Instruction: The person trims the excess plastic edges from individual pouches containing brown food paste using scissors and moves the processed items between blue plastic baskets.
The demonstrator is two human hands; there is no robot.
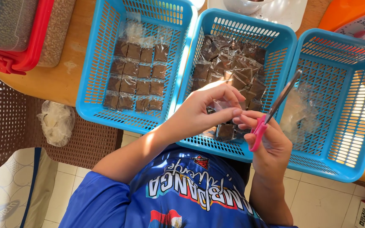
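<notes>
Left hand (203,112): fingers pinched shut on a small clear plastic packet (224,105), held above the middle blue basket (284,50). Right hand (269,141): closed around the pink handles of scissors (271,114), blades together, pointing up and away over the basket rim. Middle basket holds loose dark-filled packets (233,67). Left blue basket (93,84) holds like packets in neat rows (136,78). Right blue basket (360,105) holds clear plastic scraps (298,112). All three sit on the wooden worktop (64,76).
</notes>
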